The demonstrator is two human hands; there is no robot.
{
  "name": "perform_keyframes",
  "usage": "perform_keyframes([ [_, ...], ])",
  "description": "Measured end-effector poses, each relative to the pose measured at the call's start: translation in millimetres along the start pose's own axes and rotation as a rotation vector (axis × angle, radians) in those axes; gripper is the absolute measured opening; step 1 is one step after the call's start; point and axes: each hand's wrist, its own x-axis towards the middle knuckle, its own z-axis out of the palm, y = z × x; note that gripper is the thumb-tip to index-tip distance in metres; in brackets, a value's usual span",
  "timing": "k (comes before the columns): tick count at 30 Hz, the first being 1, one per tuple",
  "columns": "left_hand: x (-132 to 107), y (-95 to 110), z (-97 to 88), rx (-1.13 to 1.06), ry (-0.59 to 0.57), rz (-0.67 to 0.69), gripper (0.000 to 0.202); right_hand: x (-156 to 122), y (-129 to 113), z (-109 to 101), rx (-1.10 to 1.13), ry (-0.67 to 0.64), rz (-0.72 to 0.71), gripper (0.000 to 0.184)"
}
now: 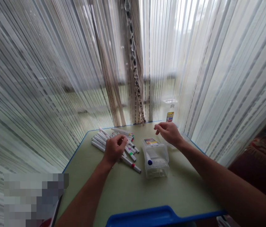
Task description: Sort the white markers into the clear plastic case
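My left hand is curled above a loose pile of white markers with coloured bands. Its fingers are closed, and whatever may be inside them is hidden. A marker with a red band lies just below this hand, its far end covered. My right hand is raised past the clear plastic case, thumb and fingers drawn together with nothing visible in them. The case has its lid up and a printed label on top. Inside it rests a marker with a blue end.
The pale green table has a blue edge at the front. Behind my right hand stands another clear container with a yellow label. Striped sheer curtains and a hanging bead string are close behind the table.
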Motion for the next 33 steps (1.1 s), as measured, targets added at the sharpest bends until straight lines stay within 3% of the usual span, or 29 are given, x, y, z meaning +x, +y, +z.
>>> perform_keyframes([
  [9,5,-5,-6.2,0.126,-0.148,0.046,0.013,-8,3,0,-0.201,-0.071,-0.105,0.035],
  [17,-5,21,-14.4,0.125,-0.504,0.206,0.021,-8,8,1,-0.266,-0.061,-0.15,0.035],
  [24,-7,21,-18.7,0.087,-0.712,0.254,0.024,-7,14,2,-0.3,-0.086,-0.168,0.036],
  [33,-8,23,-20.0,0.14,-0.829,0.272,0.02,-6,19,4,-0.303,-0.1,-0.19,0.038],
])
